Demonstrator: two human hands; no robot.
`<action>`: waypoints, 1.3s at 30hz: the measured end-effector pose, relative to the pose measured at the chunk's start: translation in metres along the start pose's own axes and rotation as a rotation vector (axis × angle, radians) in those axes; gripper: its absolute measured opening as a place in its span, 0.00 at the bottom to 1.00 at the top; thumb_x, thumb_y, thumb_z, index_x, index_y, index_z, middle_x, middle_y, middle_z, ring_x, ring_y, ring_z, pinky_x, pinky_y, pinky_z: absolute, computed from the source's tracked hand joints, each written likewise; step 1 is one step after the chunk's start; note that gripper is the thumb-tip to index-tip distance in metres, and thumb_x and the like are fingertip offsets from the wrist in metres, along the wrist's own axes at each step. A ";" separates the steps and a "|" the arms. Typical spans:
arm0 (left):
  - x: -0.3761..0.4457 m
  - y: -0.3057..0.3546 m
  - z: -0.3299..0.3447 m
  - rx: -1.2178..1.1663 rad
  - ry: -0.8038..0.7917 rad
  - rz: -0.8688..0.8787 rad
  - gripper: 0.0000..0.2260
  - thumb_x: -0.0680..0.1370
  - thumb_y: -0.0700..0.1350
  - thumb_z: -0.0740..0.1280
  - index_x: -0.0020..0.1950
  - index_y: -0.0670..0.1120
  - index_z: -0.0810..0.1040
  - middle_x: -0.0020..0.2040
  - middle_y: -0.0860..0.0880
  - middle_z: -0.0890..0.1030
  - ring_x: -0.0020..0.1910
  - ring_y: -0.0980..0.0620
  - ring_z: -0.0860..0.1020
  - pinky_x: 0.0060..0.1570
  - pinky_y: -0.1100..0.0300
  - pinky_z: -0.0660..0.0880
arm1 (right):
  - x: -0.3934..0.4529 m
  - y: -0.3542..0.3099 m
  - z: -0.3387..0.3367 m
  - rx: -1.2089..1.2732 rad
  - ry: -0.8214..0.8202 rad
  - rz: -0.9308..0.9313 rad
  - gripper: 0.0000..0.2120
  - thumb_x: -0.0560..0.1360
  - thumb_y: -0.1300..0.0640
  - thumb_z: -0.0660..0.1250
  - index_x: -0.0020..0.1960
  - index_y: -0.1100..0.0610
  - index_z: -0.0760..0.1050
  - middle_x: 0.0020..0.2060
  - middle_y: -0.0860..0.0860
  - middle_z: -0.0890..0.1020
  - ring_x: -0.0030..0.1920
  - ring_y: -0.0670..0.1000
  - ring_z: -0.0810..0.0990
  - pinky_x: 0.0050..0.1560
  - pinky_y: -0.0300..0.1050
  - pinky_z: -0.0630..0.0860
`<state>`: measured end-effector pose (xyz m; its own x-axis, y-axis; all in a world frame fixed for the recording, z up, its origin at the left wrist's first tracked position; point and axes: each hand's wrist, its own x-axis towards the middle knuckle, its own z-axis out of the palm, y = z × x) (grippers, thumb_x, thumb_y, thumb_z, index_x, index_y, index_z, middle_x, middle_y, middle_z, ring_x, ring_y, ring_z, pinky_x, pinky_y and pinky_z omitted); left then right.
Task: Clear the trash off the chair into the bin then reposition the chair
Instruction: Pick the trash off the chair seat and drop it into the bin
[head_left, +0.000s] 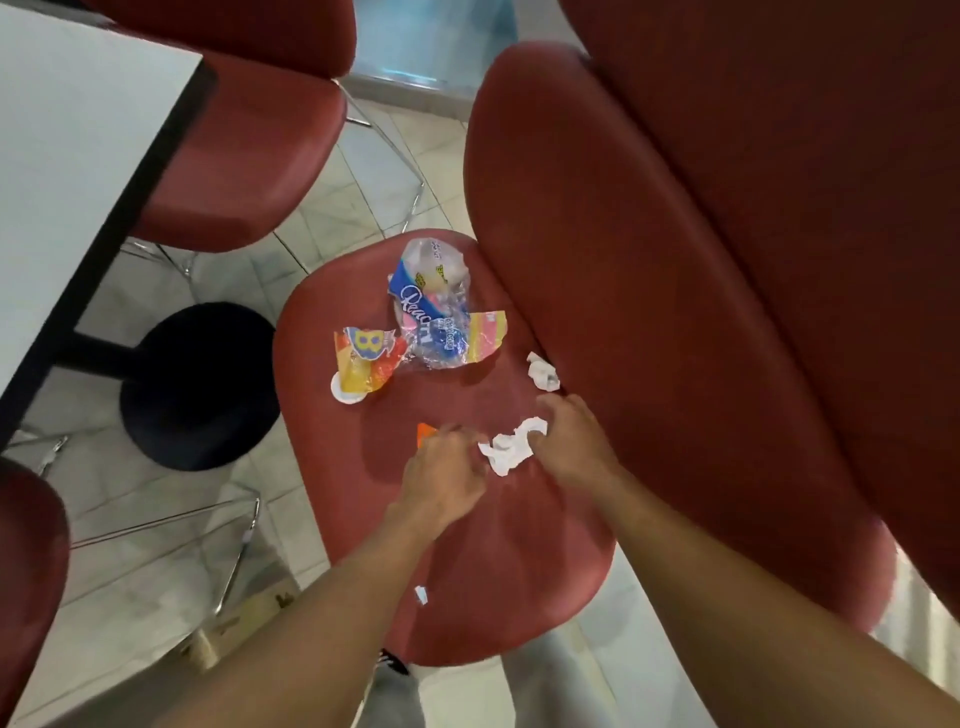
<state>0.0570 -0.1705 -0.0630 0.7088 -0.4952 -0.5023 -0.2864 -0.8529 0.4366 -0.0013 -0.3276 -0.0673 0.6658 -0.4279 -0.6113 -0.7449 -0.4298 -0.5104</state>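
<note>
Trash: a crumpled white tissue (511, 446) lies on the seat of a red chair (467, 545), between both hands.
Other trash: a second tissue wad (543, 371) sits near the backrest; a clear and blue plastic wrapper (436, 306) and a yellow-orange wrapper (363, 364) lie toward the far edge of the seat; a tiny white scrap (421, 595) lies near the front edge.
Right hand: the right hand (566, 441) has its fingers curled onto the tissue, touching it.
Left hand: the left hand (447, 475) is loosely closed over an orange scrap (425, 433); whether it grips it, I cannot tell.
Surroundings: a white table (78, 156) stands at left with a black round base (200, 384) on the tiled floor (156, 499); more red chairs stand around it.
</note>
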 end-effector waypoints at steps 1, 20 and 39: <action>0.011 0.001 0.010 0.004 -0.012 0.008 0.14 0.74 0.44 0.66 0.59 0.56 0.78 0.58 0.54 0.76 0.57 0.50 0.76 0.51 0.55 0.74 | 0.013 0.004 0.001 -0.011 -0.007 -0.006 0.21 0.73 0.60 0.63 0.67 0.55 0.71 0.66 0.55 0.70 0.62 0.55 0.74 0.58 0.44 0.70; 0.089 -0.043 0.110 0.036 -0.235 0.109 0.15 0.75 0.34 0.65 0.60 0.46 0.79 0.57 0.48 0.74 0.52 0.48 0.77 0.48 0.63 0.73 | 0.131 0.031 0.057 -0.359 -0.054 -0.087 0.18 0.74 0.63 0.63 0.64 0.61 0.73 0.66 0.57 0.68 0.64 0.59 0.73 0.61 0.48 0.72; -0.132 -0.091 -0.036 -0.367 0.325 -0.124 0.07 0.74 0.38 0.68 0.50 0.44 0.84 0.47 0.47 0.82 0.47 0.49 0.79 0.44 0.66 0.68 | -0.103 -0.096 0.074 -0.215 0.036 -0.318 0.09 0.73 0.61 0.61 0.48 0.59 0.80 0.58 0.55 0.80 0.55 0.57 0.78 0.48 0.40 0.69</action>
<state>0.0124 -0.0215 -0.0094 0.9038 -0.2673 -0.3341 0.0163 -0.7587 0.6512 -0.0017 -0.1831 0.0003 0.8661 -0.2722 -0.4192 -0.4770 -0.7008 -0.5304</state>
